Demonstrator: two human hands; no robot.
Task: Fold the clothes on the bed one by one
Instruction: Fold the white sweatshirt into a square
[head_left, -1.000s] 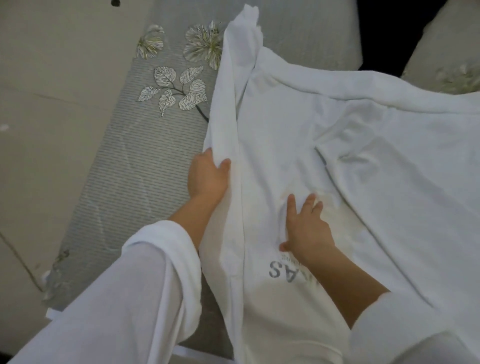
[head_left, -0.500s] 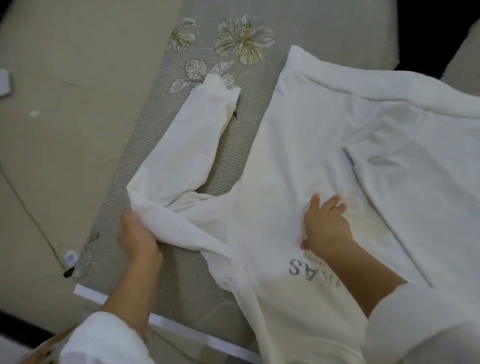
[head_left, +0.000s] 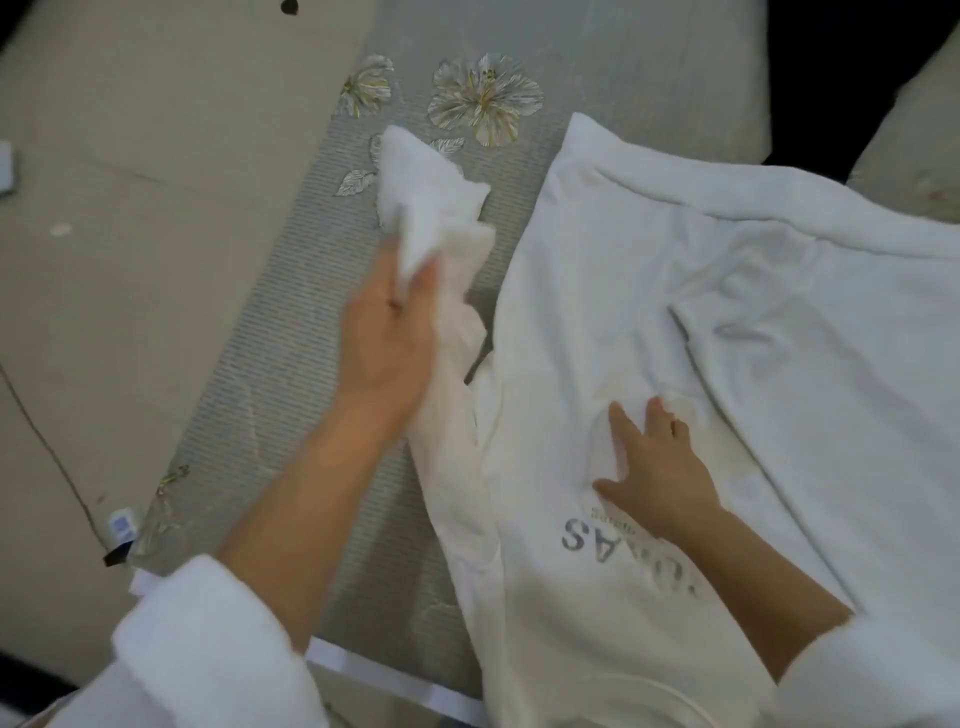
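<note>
A white long-sleeved shirt (head_left: 613, 291) with grey lettering lies spread over the bed, filling the right half of the view. Its left sleeve (head_left: 436, 208) is bunched and lifted off the cover. My left hand (head_left: 387, 343) grips that sleeve near its end, fingers curled around the cloth, blurred by motion. My right hand (head_left: 657, 467) presses flat on the shirt's body just above the lettering, fingers spread.
The bed has a grey striped cover (head_left: 291, 322) with embroidered flowers (head_left: 485, 98) at the top. Beige floor (head_left: 130, 218) runs along the left. A small tag (head_left: 120, 525) sits at the cover's lower left corner. A pillow edge (head_left: 914, 171) shows at far right.
My left hand has let the sleeve's fold go low on the left and moved up and right, now gripping the sleeve nearer its end. My right hand stays pressed on the shirt.
</note>
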